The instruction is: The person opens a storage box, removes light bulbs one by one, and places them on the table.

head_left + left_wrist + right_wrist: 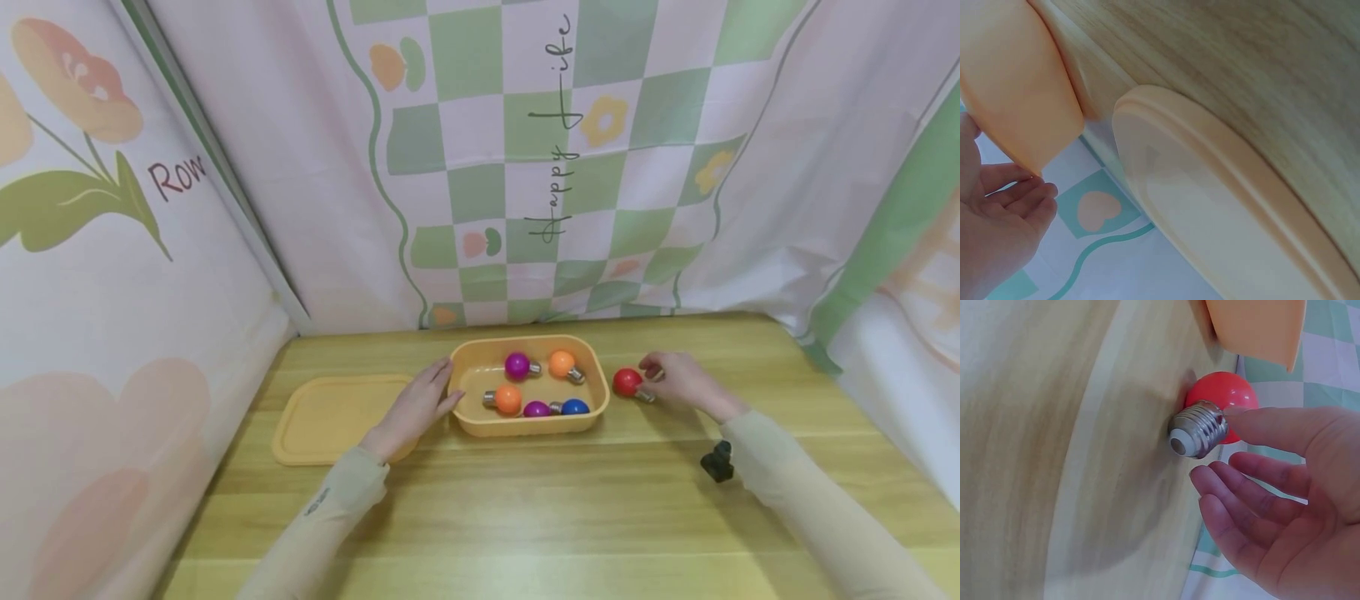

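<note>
A red light bulb (627,382) lies on the table to the right of a yellow-orange plastic box (495,427). My right hand (681,382) is at this bulb. In the right wrist view the thumb (1272,428) overlaps the bulb's neck, while the bent fingers (1254,506) stay apart from its metal screw base. Against the box's left end rests my left hand (416,408), its fingers extended along the wall and rim. Inside the box lie purple bulbs (517,366), orange bulbs (561,363) and a blue bulb (575,407).
A flat yellow-orange lid (330,421) lies left of the box, partly beneath the left hand and forearm. A small black object (718,462) shows beside the right sleeve. Printed curtains (540,208) hang behind the wooden table (525,517) and at its sides.
</note>
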`<action>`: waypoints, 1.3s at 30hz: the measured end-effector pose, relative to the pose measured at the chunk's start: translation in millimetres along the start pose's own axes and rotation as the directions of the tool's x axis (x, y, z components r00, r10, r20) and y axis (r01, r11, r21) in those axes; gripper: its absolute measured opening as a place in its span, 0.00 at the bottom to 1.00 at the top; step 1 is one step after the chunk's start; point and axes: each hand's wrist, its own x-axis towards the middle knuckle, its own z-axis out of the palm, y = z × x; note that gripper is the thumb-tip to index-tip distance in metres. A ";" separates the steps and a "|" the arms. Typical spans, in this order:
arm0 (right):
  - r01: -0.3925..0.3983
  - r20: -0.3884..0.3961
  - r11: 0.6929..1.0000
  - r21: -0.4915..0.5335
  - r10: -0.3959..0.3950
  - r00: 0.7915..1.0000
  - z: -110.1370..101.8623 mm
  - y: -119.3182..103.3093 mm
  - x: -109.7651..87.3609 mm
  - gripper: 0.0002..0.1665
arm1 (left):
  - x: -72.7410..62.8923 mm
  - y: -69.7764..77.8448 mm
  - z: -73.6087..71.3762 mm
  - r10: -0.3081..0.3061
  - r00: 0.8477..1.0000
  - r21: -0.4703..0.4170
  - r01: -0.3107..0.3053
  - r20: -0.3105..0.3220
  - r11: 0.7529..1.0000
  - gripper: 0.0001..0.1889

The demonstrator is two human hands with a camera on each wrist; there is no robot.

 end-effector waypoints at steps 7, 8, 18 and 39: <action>0.003 0.011 1.000 -0.001 -0.003 1.000 4.7 -1.1 -3.3 0.22 | 0.0 -1.4 1.5 0.015 1.000 0.013 -0.014 -0.012 1.000 0.32; 0.002 0.010 1.000 -0.002 -0.002 1.000 5.5 -0.8 -3.6 0.22 | 0.0 -1.4 1.7 0.015 1.000 0.014 -0.015 -0.013 1.000 0.31; -0.022 0.003 1.000 0.013 0.022 1.000 7.8 5.4 -3.8 0.20 | 0.5 -1.3 1.7 0.002 1.000 0.006 -0.002 -0.004 1.000 0.32; -0.003 -0.014 1.000 0.005 0.003 1.000 10.2 7.9 -7.6 0.21 | 0.4 -1.9 2.5 -0.002 1.000 0.001 0.002 -0.001 1.000 0.32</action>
